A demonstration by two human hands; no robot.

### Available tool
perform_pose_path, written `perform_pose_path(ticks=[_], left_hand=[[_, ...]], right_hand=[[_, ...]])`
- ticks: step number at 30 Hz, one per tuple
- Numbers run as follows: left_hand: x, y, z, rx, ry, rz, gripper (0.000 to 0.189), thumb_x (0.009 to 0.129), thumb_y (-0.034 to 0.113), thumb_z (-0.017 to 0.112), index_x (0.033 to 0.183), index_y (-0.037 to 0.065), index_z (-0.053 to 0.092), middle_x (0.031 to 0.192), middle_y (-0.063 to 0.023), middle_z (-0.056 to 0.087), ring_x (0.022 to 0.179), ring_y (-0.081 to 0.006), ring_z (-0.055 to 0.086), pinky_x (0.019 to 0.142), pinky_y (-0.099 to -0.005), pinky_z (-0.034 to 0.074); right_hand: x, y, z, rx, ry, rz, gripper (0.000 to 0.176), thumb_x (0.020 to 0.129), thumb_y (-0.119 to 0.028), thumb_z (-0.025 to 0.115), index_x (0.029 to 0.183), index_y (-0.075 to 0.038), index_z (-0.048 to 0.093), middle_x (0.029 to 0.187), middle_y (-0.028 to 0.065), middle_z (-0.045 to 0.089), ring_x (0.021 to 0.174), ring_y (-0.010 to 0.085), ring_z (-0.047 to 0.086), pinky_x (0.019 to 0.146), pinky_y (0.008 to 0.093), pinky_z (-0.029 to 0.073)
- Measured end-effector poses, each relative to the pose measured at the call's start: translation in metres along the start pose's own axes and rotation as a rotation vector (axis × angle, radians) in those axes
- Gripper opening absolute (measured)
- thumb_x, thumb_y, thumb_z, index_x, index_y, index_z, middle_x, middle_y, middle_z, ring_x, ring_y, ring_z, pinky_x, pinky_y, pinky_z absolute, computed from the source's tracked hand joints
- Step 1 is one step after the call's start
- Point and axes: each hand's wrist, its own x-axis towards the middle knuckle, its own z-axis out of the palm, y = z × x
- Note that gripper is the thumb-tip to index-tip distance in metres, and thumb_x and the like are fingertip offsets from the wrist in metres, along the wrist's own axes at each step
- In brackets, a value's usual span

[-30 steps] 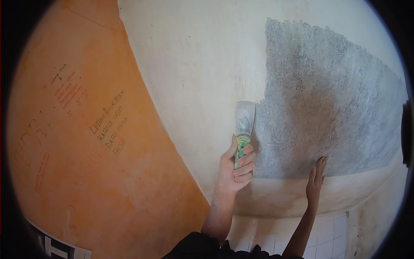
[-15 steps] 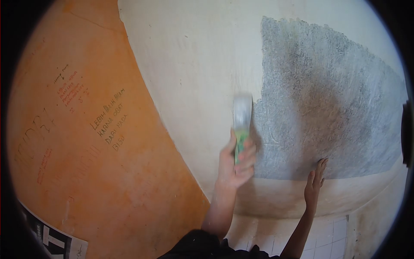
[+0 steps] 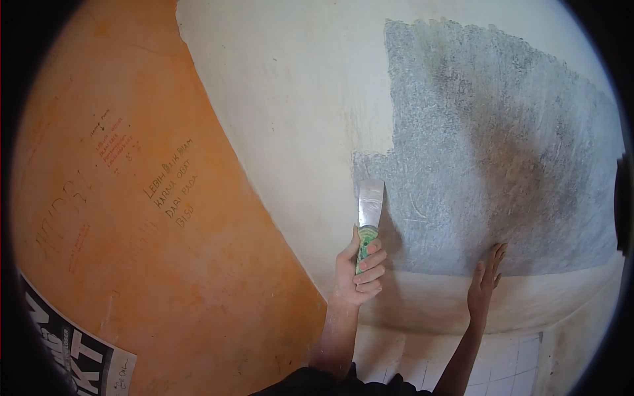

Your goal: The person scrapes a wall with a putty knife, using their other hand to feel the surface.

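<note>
One flat metal scraper (image 3: 370,203), silvery in the blade and mottled green in the handle (image 3: 364,244), stood nearly upright at four o'clock from the middle of the view, its blade pointing to twelve. The left hand (image 3: 356,280) was clamped around the handle, thumb along the nine o'clock side and fingers curled over from three. The broad end of the blade lay over a rough grey patch (image 3: 489,132) that spread across an off-white wall (image 3: 284,99) from one to past four, near the patch's stepped nine o'clock edge; whether it pressed on the surface could not be told. A dark shadow (image 3: 391,231) fell just beside the blade, toward four.

The right hand (image 3: 487,277), further out at four o'clock and apart from the left, gripped nothing: its fingers were extended and close together, their tips resting on the patch near its lower border.

At nine o'clock spread a bright orange wall (image 3: 198,284) with red and dark handwriting (image 3: 170,181). A black-and-white printed sign (image 3: 86,356) showed at eight, and white square tiles (image 3: 492,369) between four and five.
</note>
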Motion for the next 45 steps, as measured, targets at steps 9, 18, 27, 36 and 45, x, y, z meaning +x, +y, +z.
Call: perform_pose_path(ticks=[9, 18, 27, 36, 45], left_hand=[[0.059, 0.018, 0.071, 0.148, -0.119, 0.075, 0.049, 0.102, 0.053, 0.03, 0.093, 0.009, 0.05, 0.065, 0.0008, 0.041, 0.043, -0.0084, 0.035, 0.033, -0.0238, 0.026], [0.071, 0.012, 0.072, 0.137, -0.111, 0.088, 0.045, 0.104, 0.048, 0.032, 0.095, 0.007, 0.05, 0.068, -0.0008, 0.044, 0.041, -0.0077, 0.035, 0.03, -0.0227, 0.023], [0.029, -0.028, 0.012, -0.042, -0.041, 0.083, 0.042, 0.104, 0.046, 0.033, 0.093, 0.008, 0.048, 0.064, 0.0003, 0.041, 0.039, -0.0092, 0.033, 0.03, -0.0224, 0.021], [0.016, -0.016, 0.028, -0.073, 0.019, 0.09, 0.048, 0.103, 0.05, 0.032, 0.09, 0.006, 0.048, 0.064, -0.0011, 0.041, 0.039, -0.0088, 0.032, 0.029, -0.0217, 0.019], [0.08, 0.033, 0.105, 0.154, -0.18, 0.083, 0.044, 0.103, 0.047, 0.033, 0.091, 0.008, 0.05, 0.066, 0.0, 0.043, 0.041, -0.008, 0.034, 0.03, -0.0233, 0.022]], right_hand=[[-0.001, 0.001, -0.009, 0.018, -0.045, -0.002, 0.067, 0.101, -0.054, 0.028, 0.156, -0.017, 0.013, 0.163, 0.0087, 0.007, 0.15, 0.0264, 0.003, 0.115, 0.0591, -0.001], [0.0, 0.008, -0.013, 0.042, -0.08, -0.042, 0.065, 0.102, -0.049, 0.031, 0.156, -0.017, 0.014, 0.163, 0.0094, 0.007, 0.15, 0.0283, 0.003, 0.115, 0.0575, -0.005], [0.003, 0.018, -0.014, 0.029, -0.076, -0.12, 0.064, 0.102, -0.036, 0.038, 0.155, -0.009, 0.014, 0.162, 0.0149, 0.01, 0.15, 0.0298, 0.005, 0.116, 0.0541, -0.005], [0.0, 0.013, -0.003, 0.055, -0.016, -0.098, 0.061, 0.104, -0.039, 0.035, 0.155, -0.014, 0.015, 0.163, 0.0116, 0.007, 0.15, 0.0292, 0.002, 0.116, 0.0551, -0.002], [0.0, 0.016, -0.007, 0.055, -0.022, -0.082, 0.062, 0.103, -0.039, 0.038, 0.155, -0.014, 0.017, 0.162, 0.0119, 0.012, 0.15, 0.03, 0.006, 0.114, 0.059, -0.003]])
